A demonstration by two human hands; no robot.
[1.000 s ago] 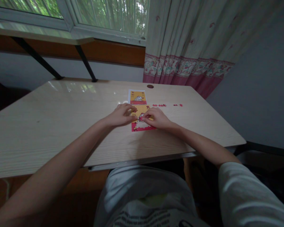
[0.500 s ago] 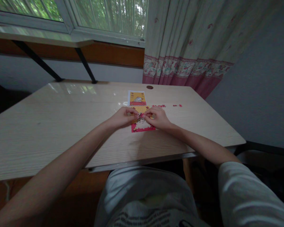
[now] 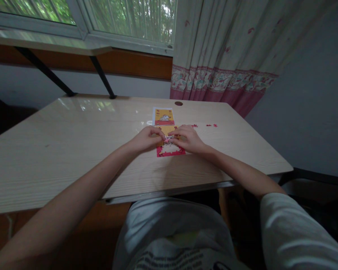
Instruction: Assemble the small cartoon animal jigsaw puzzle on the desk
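A partly assembled jigsaw puzzle (image 3: 171, 153) lies on the table, with a red-pink border, a yellow upper part and a gap in its lower middle. Over its left side, my left hand (image 3: 148, 139) is closed, thumb and forefinger pinching a small pinkish puzzle piece (image 3: 166, 140). My right hand (image 3: 187, 138) hovers over the puzzle's right side, thumb and forefinger a little apart beside that piece. Both hands hide parts of the puzzle. Just behind it lies a picture card (image 3: 165, 117) with a white animal on yellow and red.
Several loose red puzzle pieces (image 3: 195, 126) lie behind my right hand, with others (image 3: 215, 125) farther right. The pale wooden table (image 3: 73, 157) has a round cable hole (image 3: 178, 103) near its back edge. A curtain (image 3: 222, 78) hangs behind, and black shelf supports (image 3: 103, 78) stand at back left.
The small piece has shifted slightly left and down with my left fingertips. My right thumb and forefinger have parted from it. The right hand now covers more of the loose pieces.
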